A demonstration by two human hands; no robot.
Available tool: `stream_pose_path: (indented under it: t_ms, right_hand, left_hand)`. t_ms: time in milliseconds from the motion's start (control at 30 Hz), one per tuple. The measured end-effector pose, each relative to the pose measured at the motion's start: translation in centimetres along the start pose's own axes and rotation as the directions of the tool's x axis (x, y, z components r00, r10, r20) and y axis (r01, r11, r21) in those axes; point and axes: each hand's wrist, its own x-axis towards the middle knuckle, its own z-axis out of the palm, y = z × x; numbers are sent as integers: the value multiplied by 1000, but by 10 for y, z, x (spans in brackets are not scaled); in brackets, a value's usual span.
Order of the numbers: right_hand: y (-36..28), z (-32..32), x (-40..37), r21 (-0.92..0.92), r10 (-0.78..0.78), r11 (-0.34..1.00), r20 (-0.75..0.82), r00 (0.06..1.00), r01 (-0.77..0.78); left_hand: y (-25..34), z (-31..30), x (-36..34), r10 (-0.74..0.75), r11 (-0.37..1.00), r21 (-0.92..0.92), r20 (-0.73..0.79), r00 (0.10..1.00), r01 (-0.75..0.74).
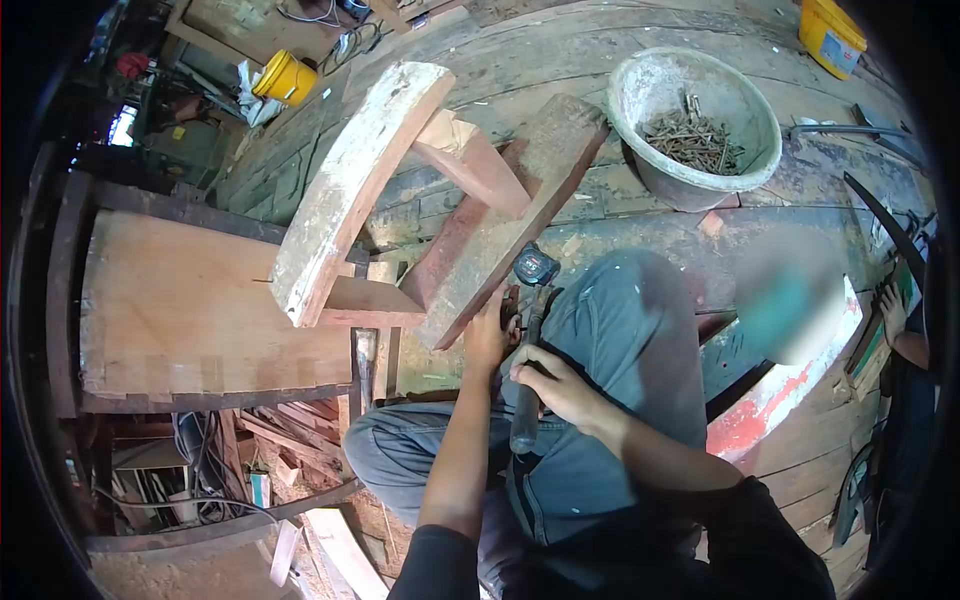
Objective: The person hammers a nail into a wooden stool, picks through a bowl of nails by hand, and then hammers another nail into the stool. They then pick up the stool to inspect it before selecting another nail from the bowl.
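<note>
My right hand (558, 388) is closed around the dark handle of a tool (526, 405), above my lap. Just left of it, my left hand (490, 330) is closed at the lower edge of a thick wooden board (525, 215); what its fingers hold is too small to make out. Beyond my hands, a black tape measure (536, 264) lies by the board's edge. A curved, whitish wooden piece (360, 190) is joined to the board by a short upper block (472, 163) and a lower block (370, 303).
A pale bucket (625, 95) of nails stands at the upper right. At left is a wooden panel in a dark frame (200, 300), with scraps below it. Yellow buckets (286, 78) are farther back. Another person (908, 345) is at the right edge.
</note>
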Motion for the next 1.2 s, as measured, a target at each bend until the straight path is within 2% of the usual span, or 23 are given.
stream_pose_path:
  t_ms: [33,100,167,200,300,400,467,533,567,600,633,667,700,733,767,833,900,933,967,1033,1100,1167,1200]
  right_hand:
    - [0,0,0,-9,12,1000,-12,1000,-12]
    - [1,-1,0,-7,-22,1000,-4,1000,22]
    - [-4,-1,-3,-41,27,999,2,1000,-27]
    - [-5,-2,-4,-35,39,999,19,999,-38]
    - [-8,-2,-5,0,39,999,8,999,-39]
    - [-2,-6,-2,-76,16,997,-12,1000,-17]
    - [1,-13,-1,-153,6,988,48,999,1]
    - [-7,-13,-18,-184,-152,963,230,961,196]
    - [-12,-16,-26,-276,-210,913,314,926,301]
    - [-20,-19,-40,-240,-298,889,347,889,391]
    - [-30,-17,-57,-197,-376,862,371,849,468]
    - [-45,-2,-73,-40,-443,879,300,845,475]
    - [-63,19,-88,117,-505,863,214,836,491]
    - [-80,37,-101,61,-542,840,79,837,539]
    - [-91,36,-98,46,-550,835,95,829,549]
    - [-120,15,-86,-263,-457,857,11,889,444]
    - [-140,1,-71,-480,-459,769,45,887,422]
    - [-161,19,-72,-576,-452,734,-18,892,360]
    - [-179,27,-68,-559,-413,751,20,910,353]
    - [-211,45,-58,-628,-370,699,92,924,343]
    - [-236,64,-43,-658,-426,633,144,893,408]
    - [-264,84,-28,-762,-429,479,229,874,435]
    - [-274,94,-17,-766,-429,471,234,872,438]
  left_hand:
    - [-7,6,-1,-26,1000,-5,47,999,26]
    - [-9,10,1,19,999,-37,-14,1000,-20]
    - [1,2,4,-130,989,-55,154,979,140]
    - [9,-2,6,-129,989,-59,149,980,139]
    - [14,-21,10,100,995,5,-111,989,-100]
    - [37,-71,2,113,965,-218,-146,983,-144]
    - [59,-106,-8,184,928,-257,-316,931,-271]
    - [84,-145,-23,209,861,-328,-470,858,-389]
    - [90,-168,-29,216,850,-296,-557,802,-435]
    - [92,-192,-37,215,843,-262,-636,741,-469]
    - [87,-217,-38,251,854,-131,-743,620,-503]
    - [74,-237,-38,207,840,-129,-822,531,-527]
    - [55,-255,-37,68,869,-201,-857,512,-452]
    - [37,-272,-34,-64,880,-275,-877,477,-387]
    - [22,-286,-27,-67,876,-272,-887,457,-399]
    - [-6,-308,-12,-341,752,-599,-710,616,-275]
    - [-30,-313,2,-395,704,-694,-558,730,-150]
    - [-41,-312,10,-358,681,-715,-516,778,-161]
    - [-47,-309,17,-316,658,-735,-469,825,-165]
    - [-47,-308,23,-320,542,-818,-413,853,-192]
    - [-44,-304,28,-304,408,-870,-417,856,-279]
    - [-43,-302,32,-294,430,-851,-447,845,-301]
    - [-42,-302,33,-296,427,-850,-453,841,-308]
